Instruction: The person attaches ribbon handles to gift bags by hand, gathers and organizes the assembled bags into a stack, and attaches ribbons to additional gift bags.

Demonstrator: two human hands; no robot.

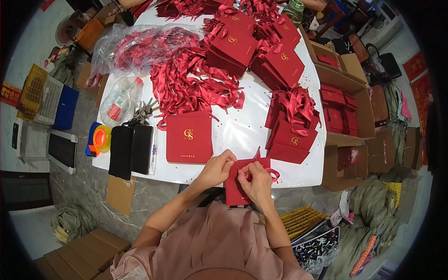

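1. The red bag [237,195] is at the near edge of the table [240,133], sticking out past it.
2. The left hand [215,169] has its fingers curled in by the bag's top left corner. I can't tell if they pinch anything.
3. The right hand [256,184] is on the bag, pinching a shiny red ribbon [275,176].
4. More red bags [189,140] lie flat near the table's near edge, to the left.
5. Loose ribbons [186,81] sit behind them.
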